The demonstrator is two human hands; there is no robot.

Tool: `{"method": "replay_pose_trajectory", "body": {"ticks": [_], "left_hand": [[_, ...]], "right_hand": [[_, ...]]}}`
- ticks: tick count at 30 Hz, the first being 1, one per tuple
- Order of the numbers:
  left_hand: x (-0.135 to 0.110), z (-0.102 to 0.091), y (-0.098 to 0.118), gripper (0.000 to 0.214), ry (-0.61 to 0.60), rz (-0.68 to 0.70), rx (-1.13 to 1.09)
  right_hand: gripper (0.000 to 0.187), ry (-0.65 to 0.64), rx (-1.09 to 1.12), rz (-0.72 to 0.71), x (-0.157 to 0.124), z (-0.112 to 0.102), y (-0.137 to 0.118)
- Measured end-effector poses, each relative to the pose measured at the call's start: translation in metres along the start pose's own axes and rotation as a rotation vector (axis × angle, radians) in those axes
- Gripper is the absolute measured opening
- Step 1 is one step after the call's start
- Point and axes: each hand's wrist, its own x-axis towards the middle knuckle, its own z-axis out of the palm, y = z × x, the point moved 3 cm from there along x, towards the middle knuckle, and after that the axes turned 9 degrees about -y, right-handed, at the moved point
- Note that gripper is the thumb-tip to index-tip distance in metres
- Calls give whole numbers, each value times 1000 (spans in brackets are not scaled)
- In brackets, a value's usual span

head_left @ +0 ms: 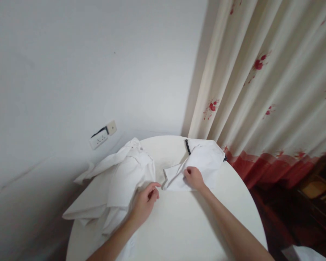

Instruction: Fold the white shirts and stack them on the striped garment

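My right hand (195, 178) is closed, its fingers pinching the near side of a folded white cloth (206, 159) with dark trim at two of its corners. The cloth lies at the far right of a round white table (176, 224). Close to its left corner is my left hand (146, 201), index finger stretched out and the other fingers loosely curled, with nothing visible in it. Left of that hand, a crumpled heap of white clothing (122, 177) covers the table's left side and hangs over the edge.
Behind the table stands a white wall with a power socket (99, 139). A cream curtain (239, 79) with red flowers and a red hem (277, 170) hangs at the right. Dark wooden furniture (319, 186) and a white object (304, 253) are at the lower right.
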Motion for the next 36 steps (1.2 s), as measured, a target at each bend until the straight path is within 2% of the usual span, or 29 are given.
{"method": "replay_pose_trajectory", "body": {"ticks": [3,5,10,12,15,17,18,20,22,24,26,29,32,36], "left_hand": [[-1,-2,8,26,67,12,11],[-2,-4,12,26,101,9,55],[-6,-3,19,25,197,97,168],[-10,-4,21,28,275,139,154],[-16,-8,26,37,365,194,168],[-16,-7,31,41,304,227,201],[-16,-4,33,40,215,221,200],[-14,7,35,33,-49,167,169],[-15,23,35,26,-328,114,165],[-17,34,35,22,-481,96,212],[-16,40,35,22,-503,50,249],[-2,41,36,25,-424,-99,175],[24,48,40,28,-350,-222,-34],[56,85,38,36,-397,-479,-478]], "right_hand": [[41,104,387,-302,-30,-13,14],[44,170,624,-440,-51,-24,25],[48,198,798,-428,-85,-41,37],[49,115,821,-471,-90,-41,33],[47,-118,861,-605,-95,-38,25],[44,-248,927,-652,-97,-37,25],[42,-286,984,-645,-96,-38,28],[38,-311,1126,-552,-92,-41,40],[31,-273,1257,-382,-85,-45,57],[26,-191,1348,-196,-77,-49,75],[20,-101,1437,-48,-70,-50,87],[8,-23,1572,78,-65,-49,93],[11,-95,1605,82,-66,-44,91],[19,-209,1567,23,-74,-38,90]]}}
